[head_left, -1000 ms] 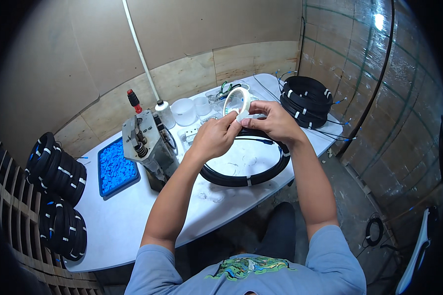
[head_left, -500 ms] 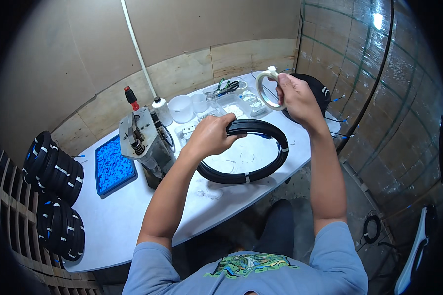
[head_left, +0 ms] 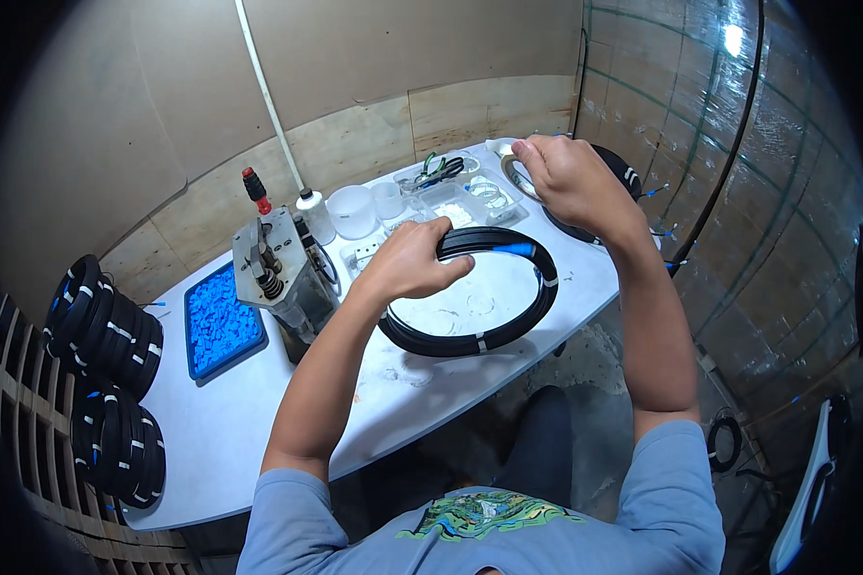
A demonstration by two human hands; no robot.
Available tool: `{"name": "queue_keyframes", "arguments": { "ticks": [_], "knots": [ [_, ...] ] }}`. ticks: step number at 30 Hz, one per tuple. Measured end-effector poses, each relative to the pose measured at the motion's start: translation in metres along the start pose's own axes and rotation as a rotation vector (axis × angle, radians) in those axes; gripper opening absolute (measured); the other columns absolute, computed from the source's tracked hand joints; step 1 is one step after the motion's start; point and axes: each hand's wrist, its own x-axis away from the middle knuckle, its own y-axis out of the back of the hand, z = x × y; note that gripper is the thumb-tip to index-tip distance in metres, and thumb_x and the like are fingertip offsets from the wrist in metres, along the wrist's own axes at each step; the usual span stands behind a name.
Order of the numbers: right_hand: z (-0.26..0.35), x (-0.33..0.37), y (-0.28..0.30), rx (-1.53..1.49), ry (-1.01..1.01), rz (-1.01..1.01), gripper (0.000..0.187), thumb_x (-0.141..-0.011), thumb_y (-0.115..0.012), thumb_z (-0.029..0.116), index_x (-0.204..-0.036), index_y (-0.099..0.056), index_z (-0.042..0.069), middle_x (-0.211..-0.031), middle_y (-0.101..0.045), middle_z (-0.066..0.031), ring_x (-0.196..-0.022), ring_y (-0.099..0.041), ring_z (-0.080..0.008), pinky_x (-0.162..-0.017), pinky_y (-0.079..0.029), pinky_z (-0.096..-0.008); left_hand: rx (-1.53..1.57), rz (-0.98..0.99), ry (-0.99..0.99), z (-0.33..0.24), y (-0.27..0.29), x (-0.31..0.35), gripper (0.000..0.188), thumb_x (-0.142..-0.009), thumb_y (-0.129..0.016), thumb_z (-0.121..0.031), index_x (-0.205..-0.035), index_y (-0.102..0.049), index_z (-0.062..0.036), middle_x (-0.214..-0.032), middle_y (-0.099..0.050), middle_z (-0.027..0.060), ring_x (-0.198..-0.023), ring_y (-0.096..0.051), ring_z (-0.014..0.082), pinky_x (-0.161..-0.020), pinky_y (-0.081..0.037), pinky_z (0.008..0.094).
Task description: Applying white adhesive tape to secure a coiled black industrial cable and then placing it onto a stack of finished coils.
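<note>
A coil of black cable (head_left: 441,344), bound with white tape bands, stands tilted over the white table (head_left: 384,412). My left hand (head_left: 414,261) grips its upper left part, fingers curled behind it and thumb toward the opening. A blue connector (head_left: 515,249) shows on the coil's upper right. Up and to the right, my right hand (head_left: 577,182) is closed on a roll of whitish tape (head_left: 511,171), apart from the coil. A pale tape end (head_left: 498,146) sticks out beyond its fingers; the hand covers part of the roll.
Left of the coil stands a metal press (head_left: 283,273) beside a tray of blue connectors (head_left: 222,321). Stacked black coils (head_left: 115,326) line the table's left edge. Farther back are a bottle (head_left: 314,216), clear tubs (head_left: 353,213) and pliers (head_left: 441,171). More black cable (head_left: 616,171) lies behind my right hand.
My right hand has turned over and lowered slightly with the tape roll, now covering more of it. The coil has shifted a little in my left hand, and its blue connector shows more.
</note>
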Motion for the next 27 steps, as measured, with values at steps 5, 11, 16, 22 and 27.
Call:
{"name": "queue_keyframes", "arguments": {
  "ticks": [5,11,16,22,27],
  "knots": [
    [0.001,0.002,-0.004,-0.071,-0.033,-0.011,0.037,-0.103,-0.045,0.028,-0.097,-0.064,-0.003,-0.083,-0.063,-0.0275,-0.077,-0.061,-0.0444,-0.071,-0.047,-0.0469,0.116,0.071,-0.056,0.008,0.004,-0.001,0.051,-0.084,-0.072,-0.045,-0.088,-0.058,0.0039,-0.075,-0.064,0.0234,-0.072,-0.063,0.0369,-0.067,-0.047,0.0452],
    [-0.002,0.004,-0.008,-0.144,-0.031,-0.026,0.032,-0.102,-0.049,0.028,-0.112,-0.064,0.001,-0.088,-0.068,-0.0219,-0.075,-0.064,-0.0369,-0.072,-0.050,-0.0422,0.180,0.144,-0.001,0.015,0.004,-0.005,0.058,-0.082,-0.075,-0.053,-0.088,-0.058,0.0018,-0.072,-0.063,0.0180,-0.068,-0.061,0.0305,-0.064,-0.046,0.0421],
    [0.001,0.012,-0.009,-0.105,0.023,0.005,0.046,-0.090,-0.067,0.032,-0.126,-0.059,0.004,-0.106,-0.069,-0.0231,-0.100,-0.065,-0.0408,-0.090,-0.051,-0.0436,0.192,0.099,0.019,0.014,0.003,-0.005,0.051,-0.083,-0.075,-0.048,-0.093,-0.061,-0.0001,-0.075,-0.065,0.0170,-0.072,-0.063,0.0297,-0.065,-0.047,0.0420],
    [-0.004,0.021,-0.025,0.020,-0.006,0.318,0.074,-0.071,-0.084,0.040,-0.134,-0.056,0.012,-0.127,-0.061,-0.0198,-0.122,-0.055,-0.0369,-0.105,-0.044,-0.0429,0.197,0.095,-0.062,0.017,0.002,-0.004,0.041,-0.085,-0.074,-0.038,-0.094,-0.062,0.0007,-0.075,-0.065,0.0178,-0.070,-0.063,0.0315,-0.063,-0.046,0.0422],
    [-0.019,0.023,-0.040,-0.023,0.058,0.218,0.071,-0.069,-0.087,0.033,-0.131,-0.059,0.010,-0.103,-0.067,-0.0165,-0.088,-0.062,-0.0277,-0.081,-0.050,-0.0396,0.185,0.073,-0.040,0.014,0.003,-0.002,0.040,-0.084,-0.076,-0.036,-0.094,-0.062,0.0004,-0.071,-0.065,0.0168,-0.067,-0.062,0.0314,-0.061,-0.045,0.0417]
  ]
}}
